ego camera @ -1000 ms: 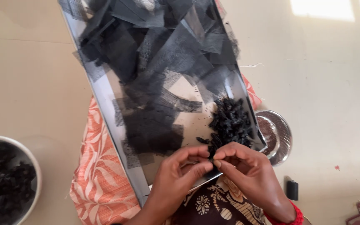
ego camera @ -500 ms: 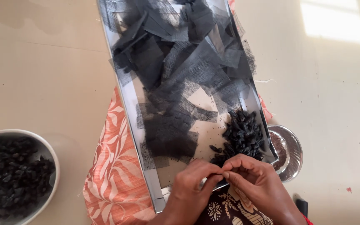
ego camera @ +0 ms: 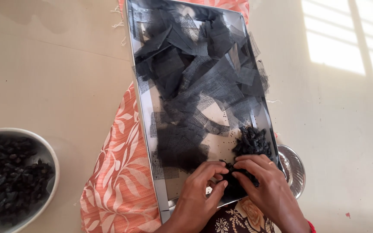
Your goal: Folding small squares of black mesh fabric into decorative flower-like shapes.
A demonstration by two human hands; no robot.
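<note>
Pale floor (ego camera: 48, 77) carries a steel tray (ego camera: 145, 129) of black net squares (ego camera: 195, 77). Left hand (ego camera: 199, 190) and right hand (ego camera: 260, 181) pinch one dark bundle (ego camera: 234, 183) together, fingertips closed on it; keeping the net gathered tight looks wise.

We count one steel tray (ego camera: 145, 112), many black mesh squares (ego camera: 195, 73), two bowls, white (ego camera: 50, 155) and steel (ego camera: 296, 170), and two hands, left (ego camera: 201, 196) and right (ego camera: 264, 185).
</note>
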